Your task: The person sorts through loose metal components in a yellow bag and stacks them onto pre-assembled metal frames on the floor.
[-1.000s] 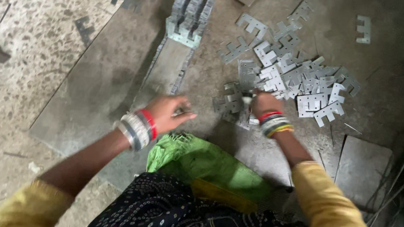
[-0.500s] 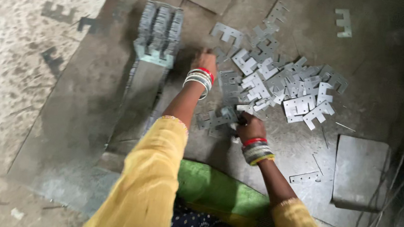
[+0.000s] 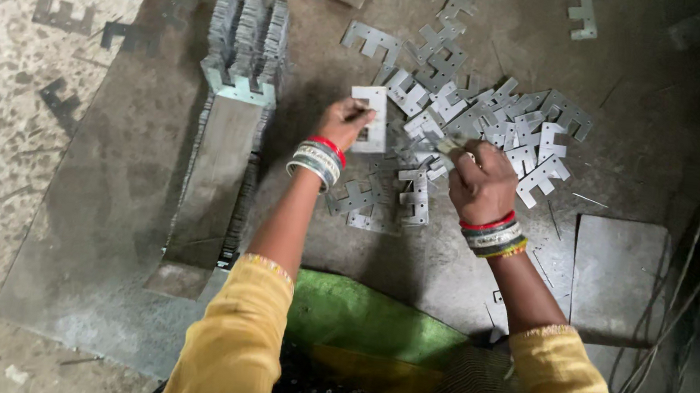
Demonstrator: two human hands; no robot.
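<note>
Looking down from the head view, I see the left hand (image 3: pixel 342 122) closed on a small flat metal plate (image 3: pixel 370 119), fingers pinching its left edge and holding it up just beside the loose pile of stamped metal pieces (image 3: pixel 479 123). The right hand (image 3: pixel 482 180) is curled down at the pile's near edge, fingers on a piece there; whether it grips one I cannot tell. One plate is held; the scattered pieces are too many and too overlapped to count. One upright stack of pieces (image 3: pixel 245 42) stands at the head of a long grey block (image 3: pixel 217 183), left of the hands. Half a second ago the left hand was reaching further forward, flat over the pile; now it is drawn back with the plate.
</note>
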